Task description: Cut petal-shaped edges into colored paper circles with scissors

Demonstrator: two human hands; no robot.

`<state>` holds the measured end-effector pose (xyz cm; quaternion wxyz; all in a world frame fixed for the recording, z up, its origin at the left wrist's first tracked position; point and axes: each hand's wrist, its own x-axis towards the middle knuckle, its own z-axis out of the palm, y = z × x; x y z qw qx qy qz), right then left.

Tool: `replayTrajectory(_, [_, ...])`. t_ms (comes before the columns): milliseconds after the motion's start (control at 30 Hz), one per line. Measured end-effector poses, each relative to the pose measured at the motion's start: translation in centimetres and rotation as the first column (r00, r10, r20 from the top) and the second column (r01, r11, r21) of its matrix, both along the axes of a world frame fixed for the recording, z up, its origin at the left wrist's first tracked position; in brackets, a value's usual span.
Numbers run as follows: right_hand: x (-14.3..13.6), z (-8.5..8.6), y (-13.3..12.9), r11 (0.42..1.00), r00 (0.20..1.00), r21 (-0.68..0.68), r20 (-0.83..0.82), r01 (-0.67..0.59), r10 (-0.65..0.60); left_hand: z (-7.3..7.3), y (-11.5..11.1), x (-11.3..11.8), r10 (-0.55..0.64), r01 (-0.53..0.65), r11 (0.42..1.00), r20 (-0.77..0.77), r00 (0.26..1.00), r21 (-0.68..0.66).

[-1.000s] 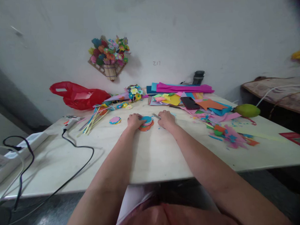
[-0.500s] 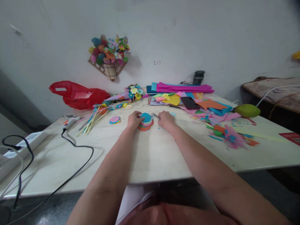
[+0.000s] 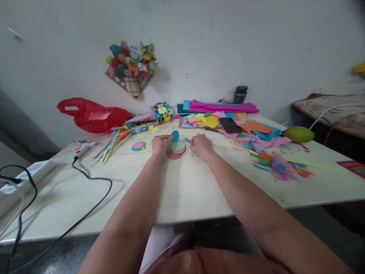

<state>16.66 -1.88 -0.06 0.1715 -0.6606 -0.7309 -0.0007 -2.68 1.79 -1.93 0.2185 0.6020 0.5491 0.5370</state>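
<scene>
Pinched in my left hand [image 3: 161,145] is a blue paper circle [image 3: 175,136], tilted up off the table. Just below it lies a stack of paper circles [image 3: 178,148], with green and pink on top and orange at the bottom. My right hand [image 3: 202,144] is closed around a pair of scissors [image 3: 188,140], whose blades point left toward the stack. Most of the handles are hidden by the fingers. Left of my left hand, a small pile of scalloped paper pieces [image 3: 138,146], pink over blue and yellow, rests on the table.
Paper scraps [image 3: 281,165] and coloured sheets [image 3: 254,127] cover the right side, with a phone [image 3: 229,125] among them. A glue gun [image 3: 84,149] with a trailing cord, thin paper strips [image 3: 111,148] and a red plastic bag [image 3: 94,116] are at the left.
My left hand has lifted the blue circle off the stack and tipped it up, uncovering the green and pink circles. My right hand with the scissors has hardly moved.
</scene>
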Motion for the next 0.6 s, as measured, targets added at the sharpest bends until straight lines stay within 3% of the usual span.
replayTrajectory(33, [0.0, 0.0, 0.1, 1.0, 0.999, 0.028, -0.044, 0.004, -0.003, 0.1, -0.2, 0.2, 0.004, -0.005, 1.0, 0.038, 0.999, 0.022])
replayTrajectory(133, [-0.1, 0.0, 0.6, 0.999, 0.953, 0.046, -0.303, 0.007, 0.008, 0.6, -1.1, 1.0, -0.168, 0.166, 0.986, 0.186, 0.968, 0.024])
replayTrajectory(200, [-0.2, -0.2, 1.0, 0.999, 0.835, 0.009, -0.55, -0.032, 0.032, 0.9, -1.6, 1.4, -0.271, 0.286, 0.958, 0.264, 0.926, -0.019])
replayTrajectory(300, [-0.2, -0.4, 1.6, 0.994, 0.579, 0.001, -0.813, -0.106, 0.062, 1.2, -2.2, 1.7, -0.366, 0.4, 0.915, 0.31, 0.878, -0.052])
replayTrajectory(400, [-0.3, -0.4, 1.7, 0.99, 0.448, 0.008, -0.891, -0.143, 0.072, 1.3, -2.2, 1.8, -0.404, 0.446, 0.892, 0.309, 0.861, -0.077])
replayTrajectory(600, [-0.3, 0.0, 1.3, 0.987, 0.416, 0.014, -0.906, -0.163, 0.081, 1.3, -2.1, 2.4, -0.382, 0.431, 0.895, 0.304, 0.873, -0.112])
